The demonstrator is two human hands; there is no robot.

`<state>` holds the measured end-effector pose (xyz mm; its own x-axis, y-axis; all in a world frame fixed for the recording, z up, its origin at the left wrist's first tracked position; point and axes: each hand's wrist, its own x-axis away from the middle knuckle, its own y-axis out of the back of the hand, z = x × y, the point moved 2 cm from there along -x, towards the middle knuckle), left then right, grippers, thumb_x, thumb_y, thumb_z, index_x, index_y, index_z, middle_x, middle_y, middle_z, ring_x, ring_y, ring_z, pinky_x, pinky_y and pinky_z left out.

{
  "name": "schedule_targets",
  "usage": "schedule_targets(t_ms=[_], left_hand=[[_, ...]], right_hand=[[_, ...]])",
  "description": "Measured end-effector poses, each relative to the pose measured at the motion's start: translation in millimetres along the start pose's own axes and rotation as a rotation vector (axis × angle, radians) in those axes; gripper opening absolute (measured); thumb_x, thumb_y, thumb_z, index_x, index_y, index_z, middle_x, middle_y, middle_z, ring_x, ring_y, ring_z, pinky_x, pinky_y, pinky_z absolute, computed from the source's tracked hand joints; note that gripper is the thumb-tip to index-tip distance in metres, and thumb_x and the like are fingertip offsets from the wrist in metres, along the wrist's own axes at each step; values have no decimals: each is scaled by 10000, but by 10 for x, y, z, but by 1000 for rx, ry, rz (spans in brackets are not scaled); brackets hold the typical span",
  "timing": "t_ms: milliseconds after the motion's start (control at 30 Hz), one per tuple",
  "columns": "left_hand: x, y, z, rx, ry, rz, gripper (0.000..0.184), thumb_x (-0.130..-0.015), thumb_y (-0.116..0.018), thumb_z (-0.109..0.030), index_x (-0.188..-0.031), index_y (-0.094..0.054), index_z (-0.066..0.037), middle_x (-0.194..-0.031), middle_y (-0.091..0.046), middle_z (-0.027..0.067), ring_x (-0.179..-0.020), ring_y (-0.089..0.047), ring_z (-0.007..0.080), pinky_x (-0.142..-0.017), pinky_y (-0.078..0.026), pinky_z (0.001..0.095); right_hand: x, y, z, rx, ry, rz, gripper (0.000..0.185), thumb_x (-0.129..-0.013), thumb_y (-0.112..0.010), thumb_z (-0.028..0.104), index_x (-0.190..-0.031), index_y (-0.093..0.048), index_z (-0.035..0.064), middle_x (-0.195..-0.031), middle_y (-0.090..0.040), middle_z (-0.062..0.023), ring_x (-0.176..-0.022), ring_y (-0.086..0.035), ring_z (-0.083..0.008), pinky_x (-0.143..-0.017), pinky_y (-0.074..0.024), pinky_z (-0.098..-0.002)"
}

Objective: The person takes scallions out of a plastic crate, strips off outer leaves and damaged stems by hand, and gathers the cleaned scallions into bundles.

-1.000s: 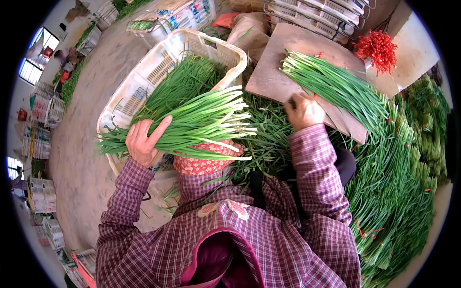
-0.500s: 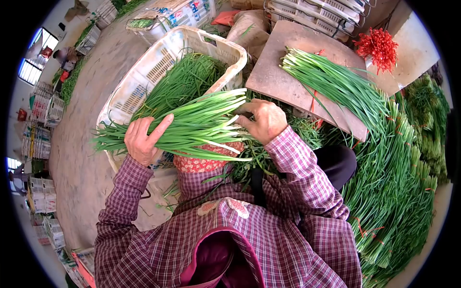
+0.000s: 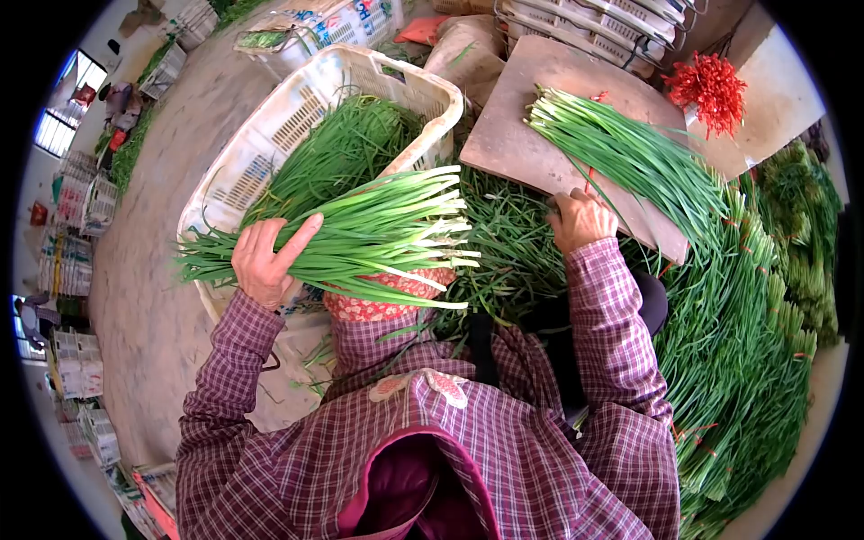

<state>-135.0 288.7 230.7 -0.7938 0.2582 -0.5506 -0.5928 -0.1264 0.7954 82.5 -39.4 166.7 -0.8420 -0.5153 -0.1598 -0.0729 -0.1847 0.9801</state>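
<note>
My left hand (image 3: 266,261) grips a loose bunch of green stalks (image 3: 387,225), its pale ends pointing right, over the edge of a white crate (image 3: 216,193) with more greens inside. My right hand (image 3: 580,221) is at the lower edge of a brown board (image 3: 504,135), its fingers curled; whatever they may hold is too small to make out. On the board lies another bunch of stalks (image 3: 621,148), with a red tie near it. Loose leaves (image 3: 508,243) lie below, between the crate and the board.
Tied bundles of greens (image 3: 738,360) are heaped on the right. Red ties (image 3: 706,94) hang at the upper right, beside stacked crates (image 3: 594,31). Another crate (image 3: 337,31) stands behind. A person (image 3: 121,103) is far off at the upper left.
My right hand went to the pale stalk ends half a second ago and has since moved back right to the board's edge. My left hand keeps its grip on the bunch.
</note>
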Motion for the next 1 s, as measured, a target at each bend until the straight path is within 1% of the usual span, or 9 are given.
schedule_targets(t_ms=[133, 200, 367, 500, 567, 667, 767, 867, 1000], left_hand=[[-13, -11, -16, 4, -7, -12, 623, -649, -644, -69, -1248, -626, -237, -856, -542, 106, -755, -561, 267, -644, -440, 372], [-22, 25, -29, 18, -2, -9, 626, -651, -645, -70, -1253, -622, -242, -857, -543, 102, -758, -563, 266, -646, -440, 371], [-21, 37, -3, -12, -17, 21, 641, -643, -669, -81, -1261, -614, -240, -856, -542, 97, -759, -564, 262, -649, -439, 372], [-33, 26, -10, 24, 20, 28, 705, -600, -706, -59, -1278, -600, -223, -857, -538, 86, -754, -561, 257, -636, -437, 361], [25, -10, 1, 74, 102, 75, 717, -600, -714, -41, -1285, -593, -214, -845, -542, 86, -742, -564, 259, -638, -444, 369], [0, -6, 3, 292, 297, 139, 700, -625, -718, -9, -1290, -583, -179, -867, -581, 90, -757, -594, 267, -677, -476, 366], [-3, -25, 109, 500, 342, 117, 636, -695, -699, -2, -1308, -534, -53, -1029, -656, 131, -887, -655, 254, -823, -510, 325], [15, -14, 186, 929, 659, 411, 615, -704, -696, -8, -1280, -486, 46, -1142, -630, 87, -1002, -579, 145, -928, -437, 284], [-295, 234, -31, 1123, 622, 535, 634, -696, -747, -85, -1268, -503, 42, -1098, -649, 97, -992, -583, 146, -921, -448, 299]], right_hand=[[70, 148, 352, -512, 205, -212, 297, -863, -618, 403, -833, -733, 132, -769, -689, -69, -594, -655, -228, -578, -547, -349], [31, 129, 622, -552, 304, -175, 433, -875, -569, 523, -826, -738, 128, -720, -685, -104, -584, -656, -238, -547, -533, -364], [-141, -8, 1062, -704, 226, 164, 350, -814, -645, 450, -902, -739, 124, -818, -705, -121, -751, -677, -292, -747, -534, -408], [-165, -50, 1039, -951, 129, 164, 286, -820, -641, 373, -891, -739, 113, -875, -712, -106, -730, -673, -291, -739, -537, -398], [-111, -79, 825, -649, 182, -24, 259, -832, -643, 345, -815, -706, 94, -790, -685, -93, -692, -658, -224, -661, -545, -380], [-42, -160, 405, -118, 14, 92, 223, -839, -634, 311, -877, -675, 95, -903, -655, -79, -745, -661, -222, -647, -543, -392], [-21, -180, -32, -88, -113, 147, 182, -813, -659, 246, -936, -687, 113, -933, -652, -103, -850, -658, -264, -722, -535, -403], [-63, 316, -8, -633, 102, -171, 265, -844, -649, 292, -1021, -666, 95, -910, -637, -140, -828, -649, -305, -737, -520, -422], [-137, 904, 454, -820, 382, -475, 504, -819, -665, 427, -1147, -593, 52, -933, -665, -167, -923, -624, -359, -819, -483, -461]])
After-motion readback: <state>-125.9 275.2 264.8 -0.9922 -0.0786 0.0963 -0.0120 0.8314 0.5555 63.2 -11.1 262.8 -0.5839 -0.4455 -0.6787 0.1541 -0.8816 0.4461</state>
